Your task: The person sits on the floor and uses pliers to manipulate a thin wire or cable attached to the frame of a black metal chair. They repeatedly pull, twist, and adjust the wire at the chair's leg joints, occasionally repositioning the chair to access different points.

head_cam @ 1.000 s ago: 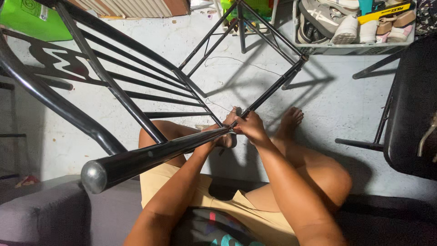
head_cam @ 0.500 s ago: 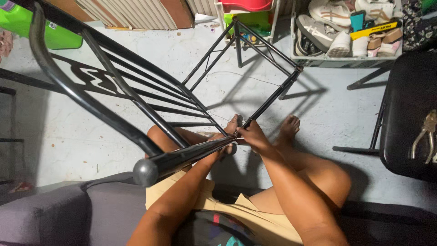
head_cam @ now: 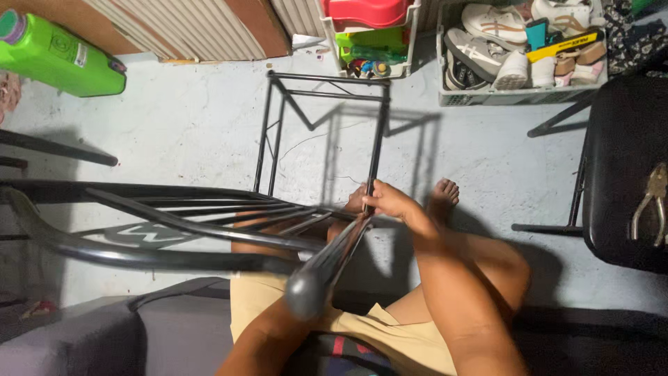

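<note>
A black metal chair frame (head_cam: 379, 139) lies tipped over my lap, its legs pointing away from me and its curved barred backrest (head_cam: 174, 230) stretching left. My right hand (head_cam: 388, 202) is closed around a thin tube of the frame where the bars meet. A thick black tube end (head_cam: 309, 289) points at the camera, blurred, and hides my left hand. Only the left forearm (head_cam: 261, 338) shows beneath it. My bare feet (head_cam: 444, 191) rest on the pale concrete floor under the frame.
A green plastic jug (head_cam: 62, 56) lies at the far left. Two crates stand at the back, one with toys (head_cam: 369, 35) and one with shoes (head_cam: 515, 49). At the right, pliers (head_cam: 654, 202) lie on a black chair seat (head_cam: 623, 167). A grey cushion (head_cam: 69, 341) is at lower left.
The chair frame has swung round: its backrest moved down and left, and its legs now point straight away. The thick tube end shifted right, toward the camera. My right hand kept its grip.
</note>
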